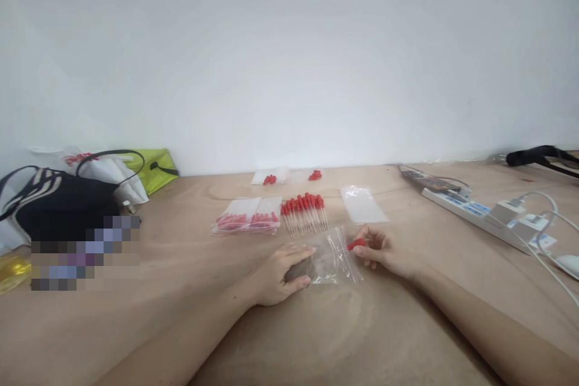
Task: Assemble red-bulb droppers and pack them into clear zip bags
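Note:
A clear zip bag (pixel 332 262) lies flat in front of me, its zip edge facing right. My left hand (pixel 281 274) rests on the bag's left end, thumb and fingers spread apart. At the mouth of the bag, my right hand (pixel 380 251) pinches a red rubber bulb (pixel 356 244), seemingly that of a dropper; I cannot make out its stem. Just beyond the bag is a row of several droppers (pixel 305 211) with red bulbs and thin pale stems. Left of the row lie filled zip bags (pixel 246 217) with red bulbs showing through.
A flat zip bag (pixel 364 205) lies right of the row. Farther back are small clusters of red bulbs (pixel 270 180) by a pale bag. On the right are a power strip (pixel 479 220) with chargers and cables; on the left, a black bag (pixel 67 205) and a green pouch (pixel 154 172).

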Tool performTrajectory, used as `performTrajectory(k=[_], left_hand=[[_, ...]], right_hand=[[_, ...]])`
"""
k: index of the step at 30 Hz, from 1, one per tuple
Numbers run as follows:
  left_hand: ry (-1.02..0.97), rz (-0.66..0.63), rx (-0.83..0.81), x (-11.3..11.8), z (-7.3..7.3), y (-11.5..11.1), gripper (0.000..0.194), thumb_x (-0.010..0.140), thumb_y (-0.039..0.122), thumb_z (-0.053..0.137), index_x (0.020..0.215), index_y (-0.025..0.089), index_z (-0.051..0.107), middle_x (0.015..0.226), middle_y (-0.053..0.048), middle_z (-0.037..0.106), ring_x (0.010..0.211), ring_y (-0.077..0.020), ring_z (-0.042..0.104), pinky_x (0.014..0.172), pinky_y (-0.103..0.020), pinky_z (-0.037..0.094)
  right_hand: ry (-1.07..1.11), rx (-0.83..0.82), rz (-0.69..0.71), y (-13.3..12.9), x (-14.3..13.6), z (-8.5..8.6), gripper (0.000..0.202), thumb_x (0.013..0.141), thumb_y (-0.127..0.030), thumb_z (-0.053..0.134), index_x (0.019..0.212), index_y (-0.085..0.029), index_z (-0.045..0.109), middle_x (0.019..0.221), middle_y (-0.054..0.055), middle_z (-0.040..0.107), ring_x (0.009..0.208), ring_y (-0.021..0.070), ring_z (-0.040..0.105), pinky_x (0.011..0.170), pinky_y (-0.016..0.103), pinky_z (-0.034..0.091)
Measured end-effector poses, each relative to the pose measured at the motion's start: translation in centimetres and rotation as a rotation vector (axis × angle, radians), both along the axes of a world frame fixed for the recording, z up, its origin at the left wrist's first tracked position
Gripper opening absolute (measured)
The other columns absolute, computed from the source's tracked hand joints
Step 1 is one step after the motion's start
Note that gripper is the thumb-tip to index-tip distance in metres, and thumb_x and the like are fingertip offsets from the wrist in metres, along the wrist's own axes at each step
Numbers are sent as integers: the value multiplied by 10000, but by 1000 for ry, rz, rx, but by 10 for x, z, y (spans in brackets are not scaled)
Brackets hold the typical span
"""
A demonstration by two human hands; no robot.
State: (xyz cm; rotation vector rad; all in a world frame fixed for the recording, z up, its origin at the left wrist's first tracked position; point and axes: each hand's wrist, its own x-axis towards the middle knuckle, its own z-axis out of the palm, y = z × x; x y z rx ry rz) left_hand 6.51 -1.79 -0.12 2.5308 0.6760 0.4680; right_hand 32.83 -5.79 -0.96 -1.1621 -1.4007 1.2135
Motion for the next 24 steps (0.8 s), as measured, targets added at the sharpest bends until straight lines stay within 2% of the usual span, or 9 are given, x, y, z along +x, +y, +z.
performTrajectory(k=[2,5,6,10,12,16,20,24], left_hand=[[0,2,0,0,-1,1,495,787,287,521,1261,247,384,1268,-46,458,1180,-205,387,998,-392,286],[7,-22,6,0,0,1,469,794,273,515,1249,246,404,1266,-53,460,1179,-208,390,1002,-406,273],[21,-33,13,0,1,1,452,799,272,509,1241,251,416,1273,-51,452,1182,-209,387,1001,-409,271],[126,-76,61,0,7,-1,340,842,273,449,1178,318,480,1320,3,392,1220,-217,329,1010,-435,234],[178,-85,74,1,11,-2,317,860,276,419,1160,350,490,1327,33,378,1242,-227,286,1013,-459,209],[223,-75,102,2,15,-5,327,865,288,407,1177,374,461,1350,43,338,1253,-230,256,1003,-465,220],[202,-70,144,2,14,-5,327,853,288,429,1169,359,477,1382,16,277,1240,-229,276,989,-436,249],[221,-73,158,2,14,-4,330,849,282,435,1166,362,480,1354,6,334,1221,-220,307,982,-431,256]], right_hand=[[-20,-23,56,0,2,0,297,597,-348,698,699,-176,478,633,-41,548,468,55,478,396,177,363],[27,-5,100,3,2,-3,307,575,-334,713,672,-168,474,868,5,565,546,57,509,422,185,394],[42,0,100,5,2,-4,310,575,-340,713,671,-167,475,885,9,562,556,60,514,438,194,408],[38,18,-5,9,3,-6,313,604,-384,686,681,-177,466,624,-40,538,493,66,490,479,221,417],[-9,32,-54,10,4,-7,312,607,-396,681,673,-179,467,558,-55,508,475,65,465,464,214,388],[-102,76,-22,11,4,-10,309,574,-389,706,640,-175,493,543,-56,494,470,61,413,449,207,321],[-157,110,21,13,5,-10,301,535,-378,730,618,-167,533,545,-48,505,492,68,413,478,213,312],[-185,100,30,14,7,-10,294,518,-388,733,612,-161,571,553,-36,519,508,76,425,489,214,328]])
